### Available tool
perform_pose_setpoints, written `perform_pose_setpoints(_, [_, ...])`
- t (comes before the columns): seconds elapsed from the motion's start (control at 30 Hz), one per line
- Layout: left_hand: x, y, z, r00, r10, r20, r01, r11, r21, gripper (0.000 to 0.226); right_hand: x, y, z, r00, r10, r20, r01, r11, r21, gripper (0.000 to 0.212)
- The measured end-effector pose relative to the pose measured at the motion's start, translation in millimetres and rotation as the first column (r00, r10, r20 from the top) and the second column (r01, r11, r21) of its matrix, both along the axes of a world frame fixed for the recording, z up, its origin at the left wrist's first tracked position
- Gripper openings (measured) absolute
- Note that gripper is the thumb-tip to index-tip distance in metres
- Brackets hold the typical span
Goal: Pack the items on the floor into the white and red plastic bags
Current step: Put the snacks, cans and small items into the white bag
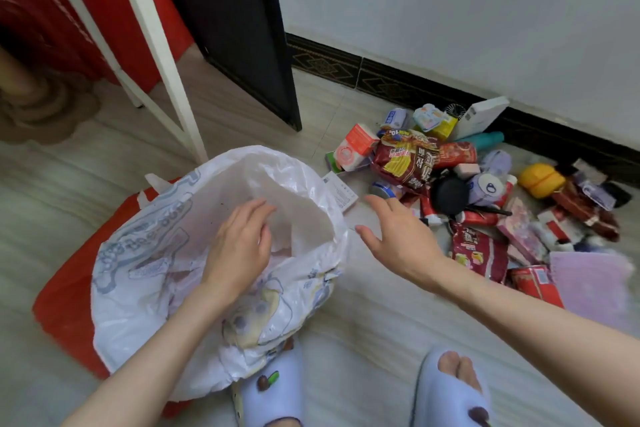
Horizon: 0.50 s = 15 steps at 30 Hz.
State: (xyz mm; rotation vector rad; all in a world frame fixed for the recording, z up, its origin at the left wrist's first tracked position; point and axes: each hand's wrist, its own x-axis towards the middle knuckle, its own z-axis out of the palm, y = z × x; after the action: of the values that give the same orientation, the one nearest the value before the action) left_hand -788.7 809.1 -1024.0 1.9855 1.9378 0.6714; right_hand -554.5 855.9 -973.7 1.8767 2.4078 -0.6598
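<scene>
The flat red plastic bag (65, 291) lies on the floor under the crinkled white plastic bag with blue cartoon print (149, 253), whose mouth gapes open. The left hand (239, 246) rests at that mouth, fingers loosely curled, gripping nothing clearly. The right hand (398, 236) hovers spread and empty, near the heap of packets, boxes and bottles (485, 184) along the wall; their lettering is unreadable. Bare floor lies between.

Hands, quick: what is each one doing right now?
Left hand: open, fingers relaxed at the mouth of the white bag, holding nothing.
Right hand: open, fingers spread toward the pile, holding nothing.
</scene>
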Motion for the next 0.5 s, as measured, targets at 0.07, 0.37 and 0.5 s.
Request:
perform_pose_setpoints(0.07, [23.4,17.4,25.3,0.995,-0.087,-0.038,0.091,0.990,0.108,0.041,24.1,7.6,9.1,0.999,0.018,0.038,-0.019,0.999,0.033,0.053])
perform_pose_setpoints(0.37, [118.1,141.3,13.3,0.954,-0.271,-0.131,0.257,0.959,-0.119,0.067,93.5,96.3,-25.5,0.981,-0.186,0.058,0.180,0.979,0.096,0.060])
perform_pose_setpoints(0.5, [116.6,159.0,-45.2,0.933,-0.249,-0.259,0.163,0.936,-0.311,0.094,97.3,135.3,-60.1,0.981,-0.189,0.032,0.183,0.972,0.144,0.078])
